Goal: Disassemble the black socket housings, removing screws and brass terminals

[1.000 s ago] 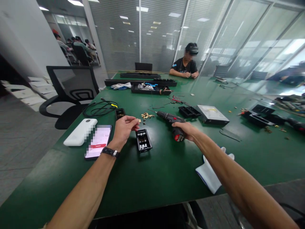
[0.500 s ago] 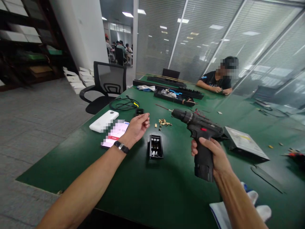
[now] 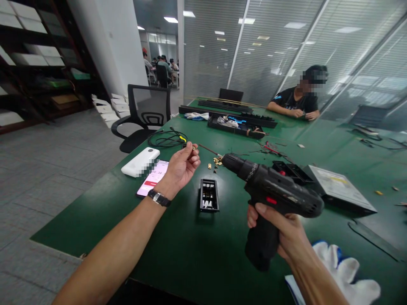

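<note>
My right hand (image 3: 280,224) is wrapped round the grip of a black cordless drill (image 3: 270,186), whose long thin bit (image 3: 210,150) points left. Between thumb and fingertips, my left hand (image 3: 182,165) pinches a small brass-coloured piece (image 3: 194,148); its exact kind is too small to make out. The bit's tip is close to that piece, and I cannot tell whether they touch. Below the hands a black rectangular housing (image 3: 209,195) with white and metallic parts inside lies on the table. Small brass pieces (image 3: 218,161) are heaped partly behind the drill's chuck.
On the green table (image 3: 178,250), a phone (image 3: 151,180) and a white power bank (image 3: 140,162) lie left. To the right are a metal box (image 3: 341,190) and white gloves (image 3: 346,271). A black tray (image 3: 235,127) sits further back. Another person (image 3: 295,101) sits at the far right.
The drill has come nearer to me and its bit has moved left and slightly down, towards my left hand. A brass-coloured piece now shows in my left fingertips.
</note>
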The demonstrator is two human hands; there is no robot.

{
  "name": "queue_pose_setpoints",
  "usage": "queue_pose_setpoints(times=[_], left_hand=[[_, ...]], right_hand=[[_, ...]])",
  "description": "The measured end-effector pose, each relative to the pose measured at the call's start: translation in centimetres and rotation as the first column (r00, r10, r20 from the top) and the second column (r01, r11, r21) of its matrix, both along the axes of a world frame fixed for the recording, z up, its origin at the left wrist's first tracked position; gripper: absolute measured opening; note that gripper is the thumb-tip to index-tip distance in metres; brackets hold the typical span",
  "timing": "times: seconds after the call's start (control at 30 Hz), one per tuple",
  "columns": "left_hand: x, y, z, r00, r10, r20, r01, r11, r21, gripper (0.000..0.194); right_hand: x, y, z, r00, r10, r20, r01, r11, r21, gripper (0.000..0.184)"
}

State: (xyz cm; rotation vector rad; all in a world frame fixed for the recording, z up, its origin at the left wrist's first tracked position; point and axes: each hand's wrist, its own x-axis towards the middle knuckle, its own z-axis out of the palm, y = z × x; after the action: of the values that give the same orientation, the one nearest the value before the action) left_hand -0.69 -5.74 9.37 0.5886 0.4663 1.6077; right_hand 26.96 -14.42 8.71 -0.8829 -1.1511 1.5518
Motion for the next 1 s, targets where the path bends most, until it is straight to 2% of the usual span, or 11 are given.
queue_pose_setpoints(times=[0.2,0.37,0.6,1.0], left_hand=[[0.1,-0.3,0.2,0.997,0.011,-0.08,-0.01,1.0,0.015,0.02],[-0.4,-0.2,0.3,0.993,-0.018,-0.116,0.022,0.999,0.028,0.02],[-0.5,-0.1,0.4,0.989,-0.031,-0.146,0.033,0.999,0.008,0.017],[-0.7,0.0,0.4,0.992,-0.101,-0.079,0.103,0.994,0.02,0.018]], right_hand=[[0.4,0.1,-0.5,0.984,-0.036,0.172,0.027,0.998,0.054,0.029],[0.9,0.6,-0.8,0.971,0.023,0.24,-0.041,0.997,0.069,0.032],[0.8,0.2,-0.7,0.983,-0.023,0.184,0.007,0.996,0.087,0.028],[0.7,-0.2,-0.4,0.98,-0.026,0.195,0.013,0.998,0.065,0.027]])
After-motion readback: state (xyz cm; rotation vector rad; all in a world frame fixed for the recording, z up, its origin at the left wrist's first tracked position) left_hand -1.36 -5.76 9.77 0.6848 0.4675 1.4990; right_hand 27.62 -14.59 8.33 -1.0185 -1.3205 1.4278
